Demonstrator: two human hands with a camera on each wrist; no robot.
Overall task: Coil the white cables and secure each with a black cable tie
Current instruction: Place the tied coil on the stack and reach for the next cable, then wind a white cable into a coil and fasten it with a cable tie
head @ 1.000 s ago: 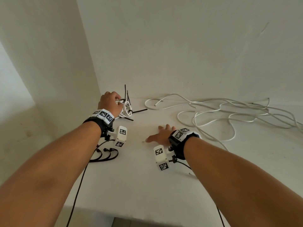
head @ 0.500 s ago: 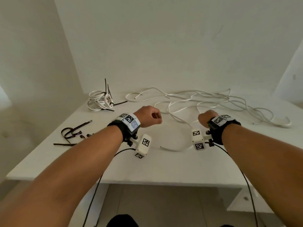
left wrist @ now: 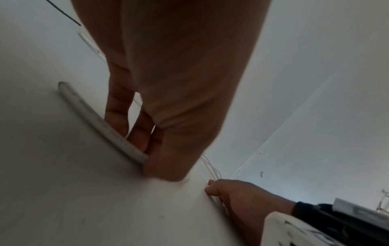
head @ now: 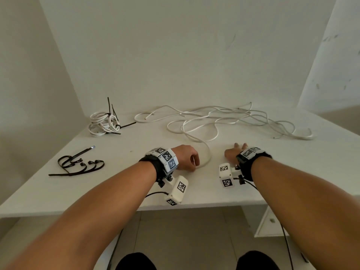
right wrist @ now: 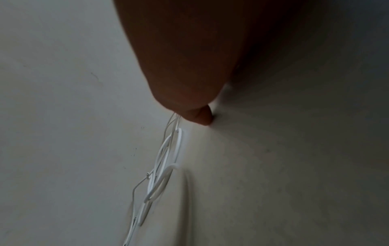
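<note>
So one bundle (head: pixel 103 122) is already coiled and tied, sitting well beyond the left hand (head: pixel 187 159) near the wall. Now it's the start of the next one. The left hand has its fingers curled down on the near end of the loose white cable (head: pixel 206 152), pinning it against the surface (head: pixel 116 188); the wrist view shows the cable end poking out just beside the fingertips. The right hand (head: pixel 233 152) lies flat with fingers spread, holding nothing, just beside that same loop. The rest of the cable sprawls in a tangle past both hands.

Next move, I'd guess: lift that end and have the right hand feed slack into loops, which means dragging it free of the tangle without snagging. Spare black cable ties (head: pixel 78 164) sit well off to the left of the left hand, so that's a reach later.
</note>
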